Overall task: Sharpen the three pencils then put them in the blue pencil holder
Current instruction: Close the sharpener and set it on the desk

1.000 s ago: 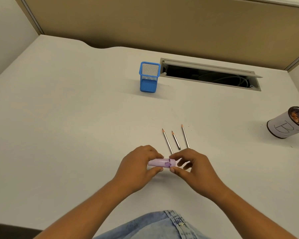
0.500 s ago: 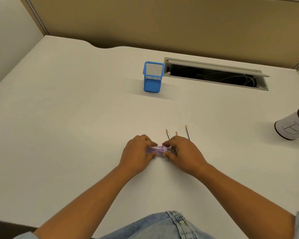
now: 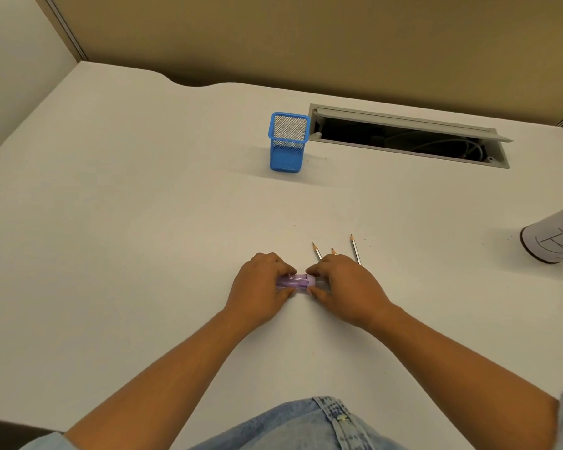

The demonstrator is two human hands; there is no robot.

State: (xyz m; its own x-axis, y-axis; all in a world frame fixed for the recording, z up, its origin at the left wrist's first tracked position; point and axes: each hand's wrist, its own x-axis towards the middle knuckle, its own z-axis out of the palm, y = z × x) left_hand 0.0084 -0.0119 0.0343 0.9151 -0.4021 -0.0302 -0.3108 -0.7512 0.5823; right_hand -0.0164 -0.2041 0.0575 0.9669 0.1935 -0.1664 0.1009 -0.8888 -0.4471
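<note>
Seemingly sharpener (image 3: 295, 281) between both hands' fingers (image 3: 285, 277).

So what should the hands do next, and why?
Probably the right hand should let go of the purple sharpener and pick up one of the three pencils lying just beyond it. Both hands grip the sharpener, with the left hand on its other end, no pencil is in it, and the blue pencil holder looks empty.

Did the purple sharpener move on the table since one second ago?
Yes. The purple sharpener, held by both hands, went away from the person; the right hand now covers most of the three pencils.
</note>
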